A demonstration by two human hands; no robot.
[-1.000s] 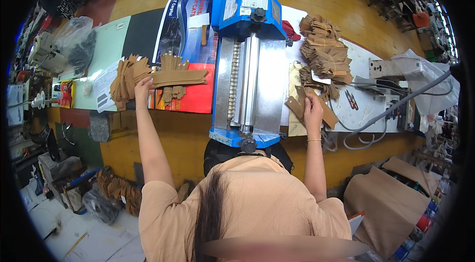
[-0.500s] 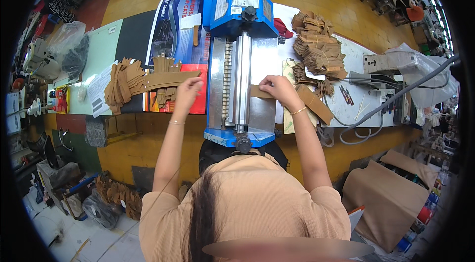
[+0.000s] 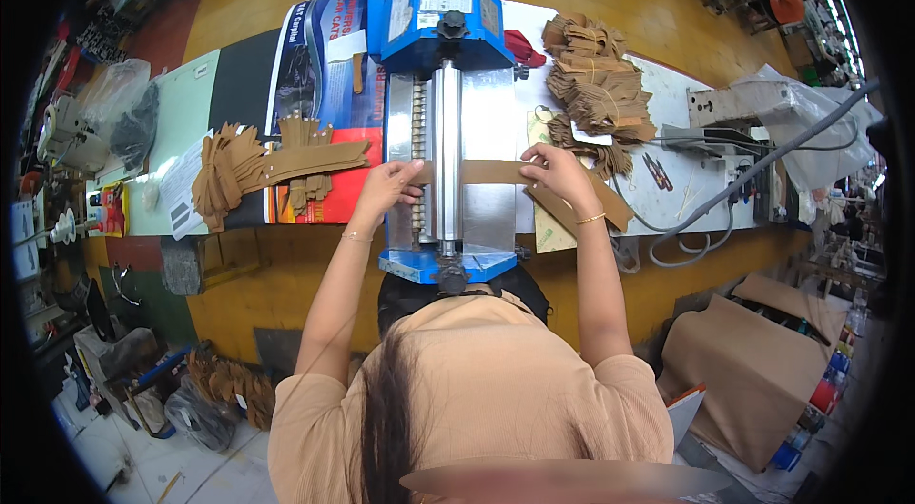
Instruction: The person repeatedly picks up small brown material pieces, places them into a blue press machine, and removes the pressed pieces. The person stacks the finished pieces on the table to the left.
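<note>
A brown strip [image 3: 491,172], leather-like, lies crosswise through the metal rollers [image 3: 446,123] of a blue roller machine [image 3: 443,13]. At the left side of the rollers, my left hand [image 3: 386,191] pinches the strip's left end between thumb and fingers. My right hand [image 3: 562,182] holds the right end with bent fingers, over the machine's metal plate [image 3: 488,113]. Below and beyond my right wrist rests another brown strip [image 3: 612,204]. Left of my left hand, several loose strips [image 3: 310,161] lie fanned beside a larger pile [image 3: 229,175].
Tied bundles of brown pieces [image 3: 600,85] are heaped at the back right, with small snips [image 3: 658,172] nearby. A thick grey cable [image 3: 762,175] arches over the right table. A printed sheet [image 3: 329,37] covers the table left of the machine. Brown sheet material [image 3: 739,375] hangs lower right.
My left hand has moved right to the rollers and closed on the strip's left end, which now shows on that side. My right hand keeps hold of the right end.
</note>
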